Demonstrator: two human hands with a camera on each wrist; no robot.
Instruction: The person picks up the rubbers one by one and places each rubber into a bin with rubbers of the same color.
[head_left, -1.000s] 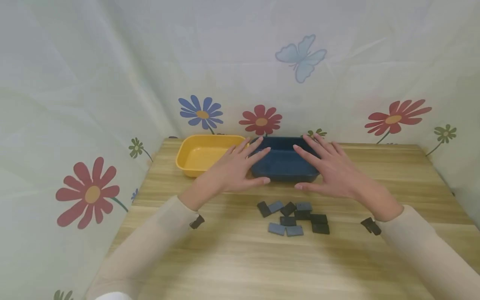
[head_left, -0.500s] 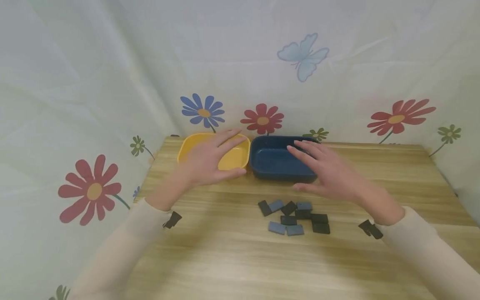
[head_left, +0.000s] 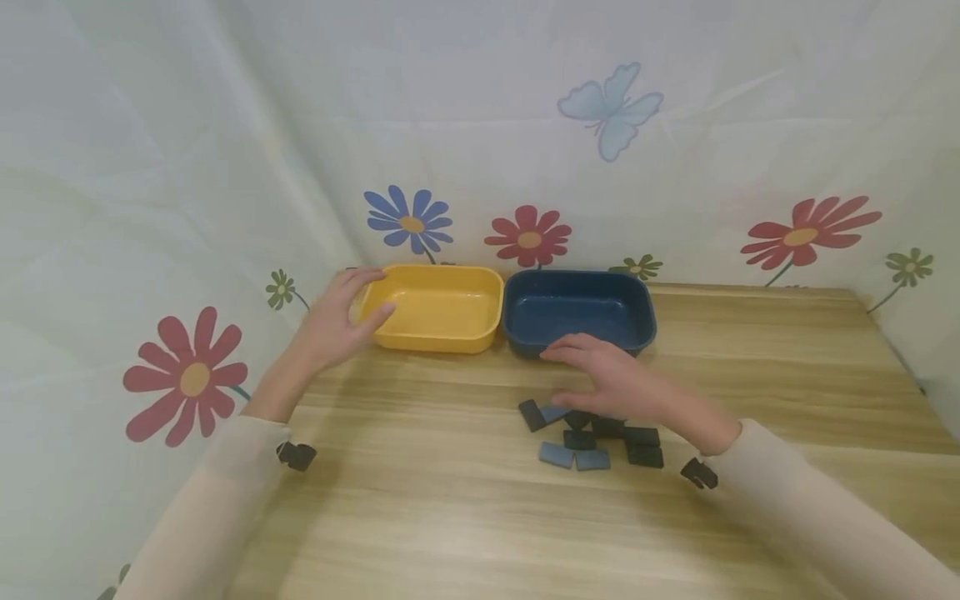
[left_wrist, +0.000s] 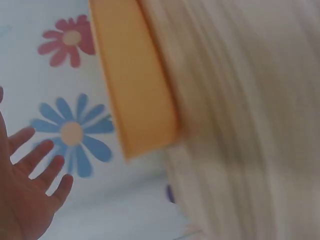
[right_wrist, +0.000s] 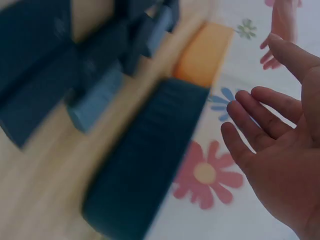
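Note:
My left hand (head_left: 332,325) is at the left end of the yellow tray (head_left: 438,343), fingers spread and nothing in them. In the left wrist view its fingers (left_wrist: 47,172) stay apart beside the tray's orange-looking wall (left_wrist: 137,85). Over the front rim of the dark blue tray (head_left: 645,321) reaches my right hand (head_left: 611,379), relaxed and holding nothing. Below it lies a group of small flat rectangular blocks, some black (head_left: 643,456), some grey-blue (head_left: 557,455); the hand hides part of the group in the head view. The right wrist view shows these blocks (right_wrist: 95,97) blurred and close.
Both trays stand side by side at the back of the wooden table (head_left: 420,500). Behind and to the left hangs a pale curtain (head_left: 465,125) printed with flowers and a butterfly. A dark strap piece (head_left: 296,455) sits at the left cuff, another (head_left: 699,473) at the right.
My left hand has swept left, from between the trays across the yellow one to its left end. My right hand has come back from the blue tray toward the blocks. Trays and blocks stayed put.

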